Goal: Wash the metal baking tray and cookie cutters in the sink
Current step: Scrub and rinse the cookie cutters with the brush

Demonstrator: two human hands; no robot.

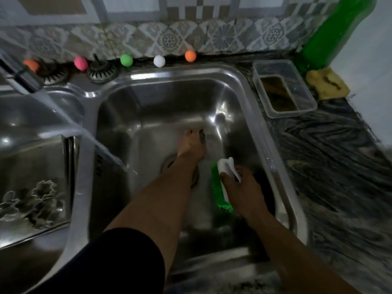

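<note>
right hand [244,187], lower centre, clenched round white-handled green-bristled scrub brush [222,183]. left hand [192,145] mid-frame in steel sink basin [244,98]; grip blurred, cannot tell. metal tray, cutters not discernible. likely wet, slippery, stiff: hold by rims.

The left arm, black sleeve [118,262] at the elbow, stretches toward twelve o'clock, its left hand [192,145] palm-down with fingers [201,135] curled forward, blurred. The right hand [244,192], at four o'clock of it, grips a scrub brush [222,185].
</note>
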